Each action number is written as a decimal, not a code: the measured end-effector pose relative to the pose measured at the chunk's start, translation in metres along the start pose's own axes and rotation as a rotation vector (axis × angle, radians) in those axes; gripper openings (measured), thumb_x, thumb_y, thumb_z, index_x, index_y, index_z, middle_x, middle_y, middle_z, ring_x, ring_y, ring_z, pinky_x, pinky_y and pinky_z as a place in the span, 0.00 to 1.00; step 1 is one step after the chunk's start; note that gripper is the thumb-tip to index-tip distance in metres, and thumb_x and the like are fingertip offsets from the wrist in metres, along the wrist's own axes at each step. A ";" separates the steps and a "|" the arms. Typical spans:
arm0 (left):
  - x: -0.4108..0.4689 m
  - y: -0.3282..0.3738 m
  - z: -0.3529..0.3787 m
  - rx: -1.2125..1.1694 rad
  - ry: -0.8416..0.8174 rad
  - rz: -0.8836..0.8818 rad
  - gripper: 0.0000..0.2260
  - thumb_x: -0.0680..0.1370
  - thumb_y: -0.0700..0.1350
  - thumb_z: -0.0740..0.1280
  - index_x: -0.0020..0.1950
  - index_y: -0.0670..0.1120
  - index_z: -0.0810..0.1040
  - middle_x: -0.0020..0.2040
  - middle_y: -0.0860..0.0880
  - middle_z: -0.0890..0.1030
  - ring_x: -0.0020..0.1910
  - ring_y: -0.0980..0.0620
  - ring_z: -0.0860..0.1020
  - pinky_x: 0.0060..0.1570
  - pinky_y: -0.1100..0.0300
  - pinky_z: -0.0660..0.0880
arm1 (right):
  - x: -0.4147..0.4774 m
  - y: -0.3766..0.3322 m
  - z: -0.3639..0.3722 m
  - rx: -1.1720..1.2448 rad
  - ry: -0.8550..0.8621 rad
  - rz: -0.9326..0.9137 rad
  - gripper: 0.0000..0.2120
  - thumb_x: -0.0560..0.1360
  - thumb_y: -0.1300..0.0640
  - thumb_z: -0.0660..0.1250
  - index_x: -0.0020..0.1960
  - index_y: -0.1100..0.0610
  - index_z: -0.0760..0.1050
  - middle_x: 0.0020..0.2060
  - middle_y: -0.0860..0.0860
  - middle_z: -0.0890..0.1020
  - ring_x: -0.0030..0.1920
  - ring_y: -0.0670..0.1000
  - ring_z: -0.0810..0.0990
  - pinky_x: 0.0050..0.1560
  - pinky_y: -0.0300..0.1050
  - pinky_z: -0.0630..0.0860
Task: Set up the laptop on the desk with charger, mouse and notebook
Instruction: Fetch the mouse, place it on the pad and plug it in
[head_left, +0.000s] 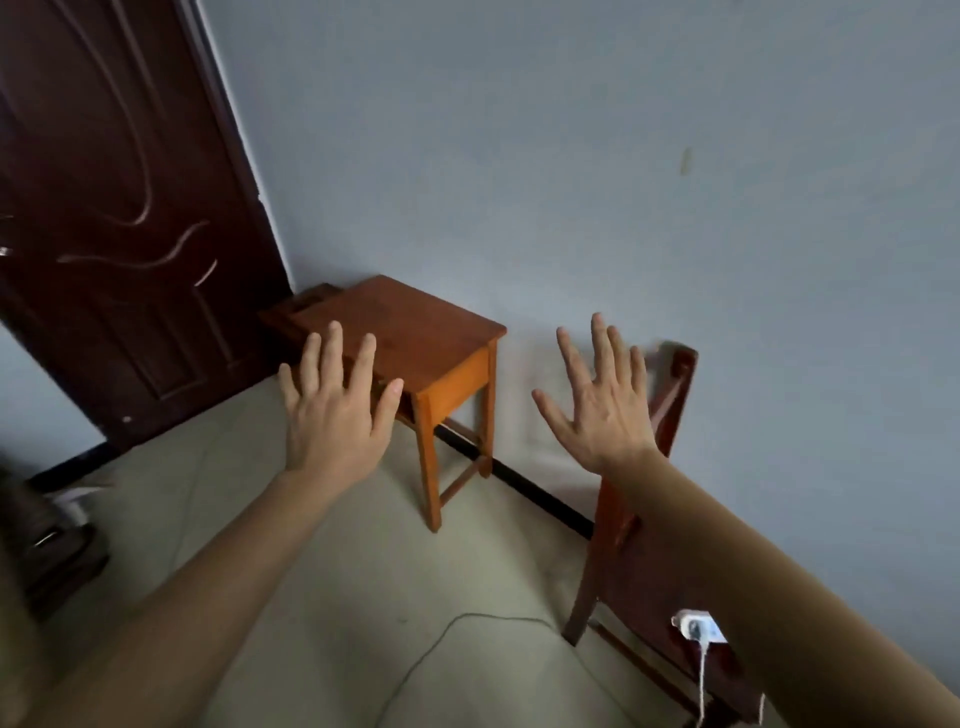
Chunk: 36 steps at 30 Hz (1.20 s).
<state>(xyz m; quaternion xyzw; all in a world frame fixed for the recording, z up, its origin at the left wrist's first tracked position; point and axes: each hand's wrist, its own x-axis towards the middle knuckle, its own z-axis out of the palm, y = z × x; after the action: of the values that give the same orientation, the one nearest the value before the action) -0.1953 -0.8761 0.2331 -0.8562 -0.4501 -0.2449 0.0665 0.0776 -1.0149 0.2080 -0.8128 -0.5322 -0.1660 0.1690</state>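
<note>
Both my hands are held out in front of me with fingers spread, backs toward me, holding nothing. My left hand (335, 410) hovers in front of a small orange-brown wooden desk (415, 332) that stands against the pale blue wall. My right hand (602, 400) is raised to the right of the desk, in front of the wall. A white power strip (698, 626) with a white plug and cord in it lies on a dark red wooden chair (649, 561) at the lower right. No laptop, mouse or notebook is in view.
A dark brown door (119, 208) fills the upper left. A thin dark cable (457, 629) runs across the grey floor. Dark blurred objects (47, 530) sit at the left edge. A black skirting strip (530, 488) lines the wall's foot.
</note>
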 end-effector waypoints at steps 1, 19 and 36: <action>0.005 -0.009 0.003 0.001 0.000 -0.012 0.29 0.81 0.61 0.50 0.77 0.46 0.64 0.77 0.37 0.60 0.75 0.36 0.58 0.68 0.30 0.59 | 0.014 -0.007 0.010 0.003 -0.007 -0.016 0.36 0.80 0.30 0.45 0.82 0.46 0.43 0.81 0.58 0.45 0.80 0.62 0.47 0.77 0.65 0.47; 0.227 -0.200 0.091 0.206 0.088 -0.432 0.29 0.81 0.61 0.51 0.76 0.46 0.65 0.77 0.37 0.61 0.75 0.36 0.59 0.69 0.33 0.58 | 0.389 -0.176 0.204 0.189 -0.112 -0.411 0.34 0.80 0.31 0.44 0.81 0.46 0.47 0.81 0.57 0.46 0.81 0.60 0.45 0.77 0.62 0.42; 0.431 -0.480 0.235 0.158 -0.135 -0.381 0.31 0.81 0.63 0.46 0.79 0.48 0.59 0.79 0.39 0.58 0.77 0.39 0.55 0.70 0.34 0.60 | 0.614 -0.377 0.402 0.134 -0.238 -0.360 0.35 0.79 0.30 0.42 0.81 0.43 0.41 0.81 0.54 0.42 0.81 0.60 0.43 0.78 0.66 0.51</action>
<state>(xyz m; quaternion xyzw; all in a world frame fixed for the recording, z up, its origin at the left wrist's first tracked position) -0.2920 -0.1980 0.1840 -0.7621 -0.6251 -0.1593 0.0557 -0.0011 -0.1952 0.1640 -0.7054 -0.6948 -0.0607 0.1263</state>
